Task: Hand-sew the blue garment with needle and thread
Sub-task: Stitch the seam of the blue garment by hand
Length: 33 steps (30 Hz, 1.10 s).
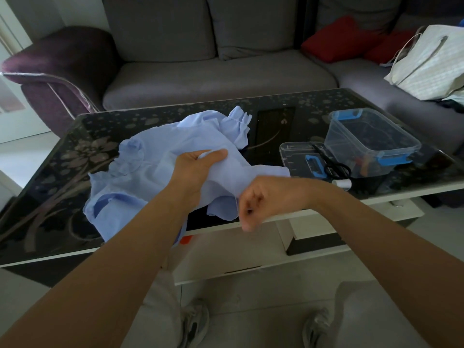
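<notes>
Right now the left hand (198, 169) is clutching a bunched fold of the blue garment (150, 159), thumb lying across the top of the cloth; the garment is sprawling over the near-left part of the dark glass table (62, 156), with one corner hanging off the front edge and a strip rising toward the right hand (253, 203). That right hand is curling its fingers against the raised edge of the fabric; it is blurred, so I cannot tell whether it is pinching cloth, a needle, or nothing at all; no needle or thread is showing plainly anywhere. I am judging that the person is locating or working a spot to stitch.

Several things are looking risky; the fabric is looking thin and limp, so the fold may be slipping out of the left hand's grasp if the right pulls sideways too hard; the part drooping over the edge could be dragging more cloth off the table; a needle, if one is sitting in those curled fingers, is working close to the left wrist and could be pricking skin on a hasty pull. Scissors (335, 165) are lying on a clear lid (296, 154) beside an open plastic box (371, 136), with a white spool (342, 184) just in front, all off to the right; reaching there could be loosening the hold on the fabric.
</notes>
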### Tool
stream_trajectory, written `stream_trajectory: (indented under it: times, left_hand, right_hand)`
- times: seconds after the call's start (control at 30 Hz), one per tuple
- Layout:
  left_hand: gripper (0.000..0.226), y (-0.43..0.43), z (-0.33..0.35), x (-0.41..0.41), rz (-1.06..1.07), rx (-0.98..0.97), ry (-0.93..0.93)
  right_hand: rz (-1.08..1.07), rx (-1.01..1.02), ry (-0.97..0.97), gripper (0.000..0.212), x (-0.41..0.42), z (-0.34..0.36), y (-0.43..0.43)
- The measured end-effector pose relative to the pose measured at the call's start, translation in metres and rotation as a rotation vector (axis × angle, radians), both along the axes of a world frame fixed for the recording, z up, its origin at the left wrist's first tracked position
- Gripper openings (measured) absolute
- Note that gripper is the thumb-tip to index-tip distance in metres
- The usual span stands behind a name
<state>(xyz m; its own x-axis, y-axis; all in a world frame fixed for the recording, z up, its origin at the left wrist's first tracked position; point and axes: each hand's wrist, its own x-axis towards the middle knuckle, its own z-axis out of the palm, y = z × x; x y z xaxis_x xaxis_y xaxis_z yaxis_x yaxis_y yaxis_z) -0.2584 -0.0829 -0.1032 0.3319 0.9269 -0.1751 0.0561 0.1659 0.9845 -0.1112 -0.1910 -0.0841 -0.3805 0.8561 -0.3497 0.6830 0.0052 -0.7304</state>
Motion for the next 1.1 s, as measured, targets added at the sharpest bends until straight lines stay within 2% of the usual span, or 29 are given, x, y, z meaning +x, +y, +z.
stream_trajectory:
  times: [0.07,0.13,0.2,0.33,0.4,0.57,0.67,0.77,0.93,1.1]
  left_hand:
    - [0.013,0.0,0.0,-0.001,0.015,0.002,-0.003]
    - [0.013,0.0,0.0,-0.001,0.013,0.005,-0.011]
    - [0.021,-0.001,0.0,-0.001,0.012,0.003,-0.002]
    - [0.019,-0.003,0.001,0.001,0.022,-0.025,0.001]
    - [0.017,-0.004,0.002,0.002,0.021,-0.032,-0.001]
    - [0.009,-0.011,0.006,0.005,-0.019,-0.074,-0.024]
    - [0.006,-0.016,0.007,0.007,-0.056,-0.078,-0.042]
    - [0.005,-0.014,0.007,0.007,-0.047,-0.077,-0.046]
    - [0.012,-0.008,0.006,0.004,0.007,-0.08,-0.016]
    - [0.018,-0.007,0.006,0.003,0.015,-0.063,-0.019]
  right_hand:
    - [0.173,-0.267,-0.215,0.005,-0.001,0.0,-0.007]
    - [0.185,-0.317,-0.295,0.01,0.002,-0.003,-0.008]
    - [0.05,-0.192,-0.245,0.018,0.011,-0.001,-0.007]
    - [-0.451,0.256,0.074,0.003,0.019,-0.002,0.0]
    - [-0.608,0.456,0.184,0.007,0.015,-0.008,0.007]
    - [-0.758,0.638,0.191,0.016,0.0,-0.024,0.023]
    - [-0.793,0.72,0.135,0.014,-0.004,-0.032,0.028]
    - [-0.745,0.717,0.13,0.01,-0.002,-0.032,0.029]
    - [-0.348,0.422,0.241,0.005,-0.001,-0.014,0.011]
    - [-0.199,0.223,0.205,0.005,0.001,-0.015,-0.001]
